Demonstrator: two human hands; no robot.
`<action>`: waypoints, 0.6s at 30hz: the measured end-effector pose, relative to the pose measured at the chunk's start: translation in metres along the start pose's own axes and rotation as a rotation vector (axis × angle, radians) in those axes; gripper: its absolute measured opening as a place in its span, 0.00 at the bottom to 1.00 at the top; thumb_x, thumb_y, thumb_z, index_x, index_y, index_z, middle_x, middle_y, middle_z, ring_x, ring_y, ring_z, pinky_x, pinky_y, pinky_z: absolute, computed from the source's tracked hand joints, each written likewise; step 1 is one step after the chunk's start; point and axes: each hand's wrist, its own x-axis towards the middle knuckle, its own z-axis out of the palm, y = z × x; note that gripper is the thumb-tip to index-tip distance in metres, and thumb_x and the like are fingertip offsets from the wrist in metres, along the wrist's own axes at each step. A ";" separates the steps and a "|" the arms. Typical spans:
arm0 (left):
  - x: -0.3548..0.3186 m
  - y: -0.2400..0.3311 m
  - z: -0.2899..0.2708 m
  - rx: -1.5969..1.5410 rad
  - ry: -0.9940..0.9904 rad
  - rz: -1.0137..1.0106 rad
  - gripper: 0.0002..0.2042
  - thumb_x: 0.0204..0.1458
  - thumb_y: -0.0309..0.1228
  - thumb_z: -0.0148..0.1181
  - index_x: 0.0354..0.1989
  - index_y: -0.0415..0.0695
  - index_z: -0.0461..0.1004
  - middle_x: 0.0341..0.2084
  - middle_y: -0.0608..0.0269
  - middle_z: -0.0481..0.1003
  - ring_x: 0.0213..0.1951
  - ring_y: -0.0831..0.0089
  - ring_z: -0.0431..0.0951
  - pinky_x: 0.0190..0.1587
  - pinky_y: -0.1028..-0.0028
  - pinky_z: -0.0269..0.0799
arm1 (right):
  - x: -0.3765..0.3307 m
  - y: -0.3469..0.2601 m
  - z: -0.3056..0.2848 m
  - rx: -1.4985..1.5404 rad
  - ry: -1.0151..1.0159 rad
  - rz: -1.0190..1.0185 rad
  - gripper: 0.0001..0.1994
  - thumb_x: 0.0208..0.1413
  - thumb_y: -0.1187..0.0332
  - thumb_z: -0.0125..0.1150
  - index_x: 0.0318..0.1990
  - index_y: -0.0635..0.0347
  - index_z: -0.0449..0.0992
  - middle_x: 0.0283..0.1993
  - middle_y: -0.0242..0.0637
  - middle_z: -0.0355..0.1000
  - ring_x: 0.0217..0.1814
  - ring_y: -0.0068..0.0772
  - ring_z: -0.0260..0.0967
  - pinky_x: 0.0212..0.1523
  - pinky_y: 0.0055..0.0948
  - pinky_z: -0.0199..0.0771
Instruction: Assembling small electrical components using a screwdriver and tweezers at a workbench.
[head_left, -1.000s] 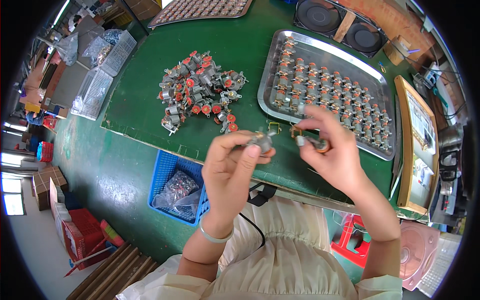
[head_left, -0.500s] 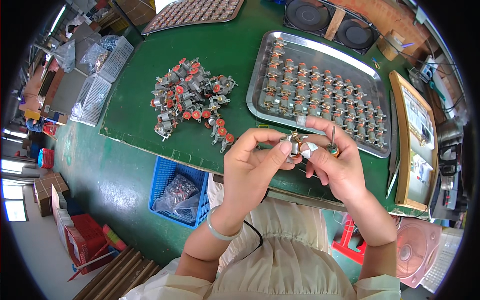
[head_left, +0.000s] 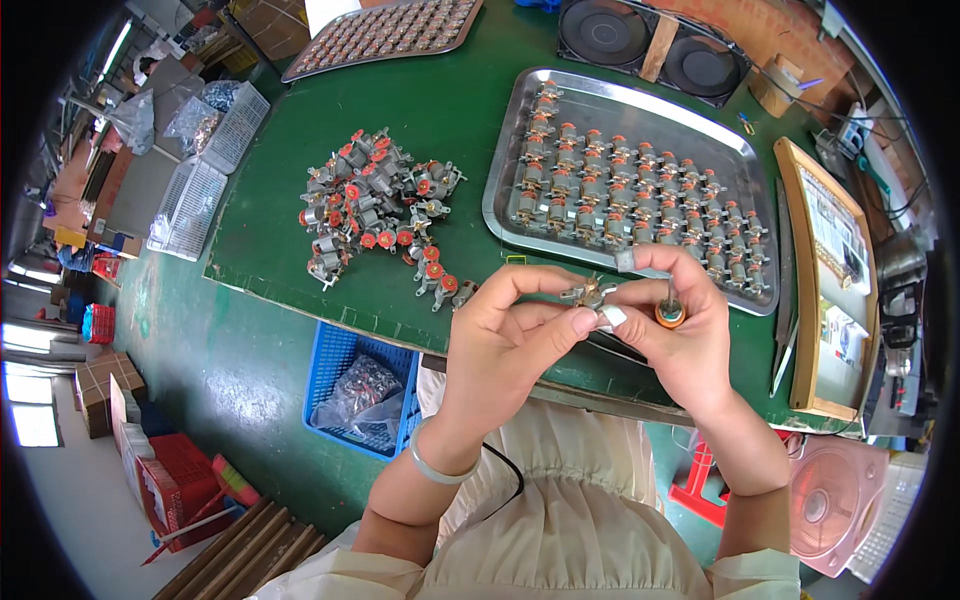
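My left hand [head_left: 505, 335] and my right hand [head_left: 678, 325] meet over the green table's near edge, pinching one small metal motor part [head_left: 590, 294] between their fingertips. My right hand also grips a small cylinder with an orange end [head_left: 669, 312]. A loose pile of grey motor parts with red caps [head_left: 372, 205] lies to the left on the green mat [head_left: 440, 110]. Beyond my hands a steel tray [head_left: 510, 165] holds rows of the same parts, standing upright.
A blue crate [head_left: 340, 365] with bagged parts sits under the table edge. Another tray of parts [head_left: 385, 35] and two black fans [head_left: 650, 40] are at the back. A wooden-framed board [head_left: 825, 280] and tweezers [head_left: 783, 335] lie at the right.
Both hands have come together and shifted slightly right, now holding one part between them. The view has tilted a little.
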 end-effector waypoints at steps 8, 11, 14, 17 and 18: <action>0.000 0.000 -0.004 0.030 0.046 -0.047 0.12 0.48 0.20 0.55 0.41 0.35 0.63 0.34 0.52 0.73 0.34 0.68 0.76 0.34 0.77 0.74 | -0.010 -0.003 -0.022 -0.297 -0.093 -0.182 0.22 0.35 0.80 0.56 0.40 0.60 0.53 0.26 0.35 0.65 0.20 0.16 0.55 0.19 0.16 0.53; 0.000 -0.004 -0.003 -0.057 0.084 -0.051 0.16 0.50 0.23 0.54 0.48 0.38 0.62 0.36 0.50 0.73 0.34 0.66 0.77 0.35 0.74 0.75 | -0.023 -0.003 -0.026 -0.437 -0.258 -0.159 0.19 0.34 0.80 0.54 0.38 0.62 0.57 0.29 0.37 0.63 0.24 0.23 0.61 0.22 0.22 0.62; 0.001 -0.008 0.003 -0.197 0.108 -0.098 0.19 0.51 0.25 0.54 0.52 0.40 0.60 0.38 0.51 0.73 0.35 0.64 0.77 0.36 0.74 0.75 | -0.027 0.008 -0.022 -0.516 -0.178 -0.550 0.16 0.36 0.82 0.53 0.37 0.64 0.63 0.31 0.40 0.66 0.26 0.27 0.65 0.24 0.24 0.65; 0.001 -0.010 0.008 -0.279 0.117 -0.111 0.18 0.53 0.27 0.51 0.53 0.40 0.60 0.41 0.50 0.71 0.38 0.62 0.76 0.37 0.73 0.76 | -0.033 0.007 -0.020 -0.506 -0.104 -0.546 0.15 0.41 0.82 0.53 0.41 0.69 0.68 0.33 0.42 0.69 0.26 0.28 0.65 0.24 0.22 0.65; 0.002 -0.011 0.009 -0.340 0.130 -0.115 0.17 0.53 0.26 0.50 0.52 0.40 0.61 0.42 0.50 0.70 0.39 0.62 0.76 0.37 0.73 0.76 | -0.035 0.009 -0.020 -0.521 -0.063 -0.527 0.15 0.43 0.82 0.54 0.42 0.70 0.68 0.33 0.43 0.69 0.25 0.28 0.64 0.23 0.21 0.64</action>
